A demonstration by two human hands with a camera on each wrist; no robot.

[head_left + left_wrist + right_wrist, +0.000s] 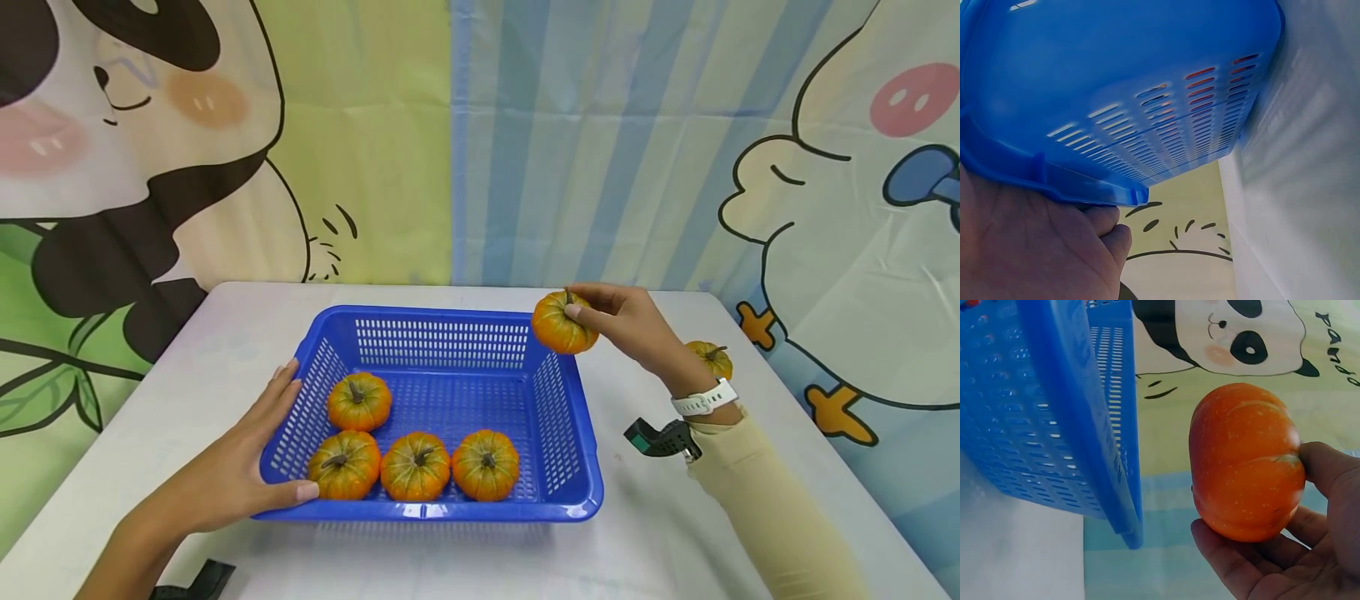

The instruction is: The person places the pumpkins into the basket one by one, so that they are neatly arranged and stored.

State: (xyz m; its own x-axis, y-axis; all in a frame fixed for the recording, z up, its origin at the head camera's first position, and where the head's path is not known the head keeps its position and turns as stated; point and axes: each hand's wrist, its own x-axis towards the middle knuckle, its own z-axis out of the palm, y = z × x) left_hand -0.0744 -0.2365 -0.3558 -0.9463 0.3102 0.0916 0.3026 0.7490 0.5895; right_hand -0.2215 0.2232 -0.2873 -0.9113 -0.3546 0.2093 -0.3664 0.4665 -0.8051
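A blue plastic basket [442,508] sits on the white table, with several small orange pumpkins, one of them a pumpkin [486,467] at the right of the near row, on its floor. My left hand [232,467] holds the basket's near left corner, thumb over the front rim and fingers along the left rim. In the left wrist view, the palm [1035,244] lies under the rim. My right hand [630,325] pinches another pumpkin [558,325] by its side, raised at the basket's far right corner. The right wrist view shows this pumpkin [1244,462] beside the basket wall.
One more pumpkin [711,358] lies on the table [637,517] to the right, partly behind the right wrist. A white band [705,400] and a black strap [663,437] are at that wrist. A cartoon-printed curtain [390,142] hangs behind the table.
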